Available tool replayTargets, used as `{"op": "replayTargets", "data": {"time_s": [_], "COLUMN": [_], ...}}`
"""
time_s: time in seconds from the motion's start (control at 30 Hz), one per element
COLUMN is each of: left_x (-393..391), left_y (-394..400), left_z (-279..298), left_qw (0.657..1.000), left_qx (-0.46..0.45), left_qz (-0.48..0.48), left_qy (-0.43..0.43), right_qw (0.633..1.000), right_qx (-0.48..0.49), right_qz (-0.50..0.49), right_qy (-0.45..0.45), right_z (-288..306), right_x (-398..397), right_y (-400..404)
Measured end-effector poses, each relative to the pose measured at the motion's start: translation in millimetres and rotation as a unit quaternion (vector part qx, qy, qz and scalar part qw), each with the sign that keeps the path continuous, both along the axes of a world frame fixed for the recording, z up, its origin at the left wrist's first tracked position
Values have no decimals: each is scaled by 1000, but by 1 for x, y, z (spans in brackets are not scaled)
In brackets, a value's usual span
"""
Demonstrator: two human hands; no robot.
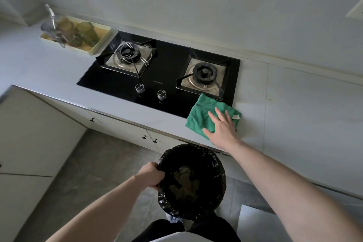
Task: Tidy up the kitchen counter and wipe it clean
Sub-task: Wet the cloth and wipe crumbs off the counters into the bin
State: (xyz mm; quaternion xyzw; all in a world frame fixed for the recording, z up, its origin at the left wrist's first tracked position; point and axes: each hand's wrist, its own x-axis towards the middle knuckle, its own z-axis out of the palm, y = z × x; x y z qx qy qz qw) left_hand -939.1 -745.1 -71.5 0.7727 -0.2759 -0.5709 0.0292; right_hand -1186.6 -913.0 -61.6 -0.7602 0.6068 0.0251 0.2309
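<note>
From the head camera I see my right hand [222,129] lying flat, fingers straight and spread, on the green cloth [202,118]. The cloth sits on the counter [294,108], overlapping the near right corner of the black hob [163,76]. My left hand [151,176] grips the rim of the bin [192,180], which is lined with a black bag, holds some scraps, and stands below the counter edge. A tray [98,47] of glasses sits left of the hob.

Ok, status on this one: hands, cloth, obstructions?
Right hand flat on green cloth at stove corner. Left hand grips bin rim. Nothing blocking.
</note>
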Motion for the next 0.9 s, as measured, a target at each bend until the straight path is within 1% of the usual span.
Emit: {"op": "replayTargets", "data": {"time_s": [0.1,0.2,0.3,0.37,0.43,0.53,0.63,0.7,0.9], "left_x": [7,12,17,21,25,28,32,38,76], "left_y": [-1,-3,-5,-4,-5,-5,-4,-4,8], "left_z": [-6,-10,-14,-18,-21,-21,-17,-15,-18], "left_qw": [1000,1000,1000,999,999,1000,999,999,996], "left_qx": [-4,-6,-2,1,3,8,5,4,1], "left_qz": [18,25,22,22,24,25,34,41,80], "left_qy": [-4,-14,-21,-26,-22,-11,-12,-9,-23], "right_qw": [999,998,998,999,998,994,984,980,975], "right_qx": [32,46,13,-20,-54,-91,-111,-128,-138], "right_qz": [-4,17,35,40,11,-56,-109,-100,-8], "right_qy": [15,36,42,28,-1,-30,-80,-111,-175], "right_z": [-12,-25,-35,-37,-37,-35,-30,-17,33], "right_x": [12,28,22,6,-15,-47,-57,-40,62], "right_y": [-16,-17,-12,-5,3,12,4,-10,-48]}}
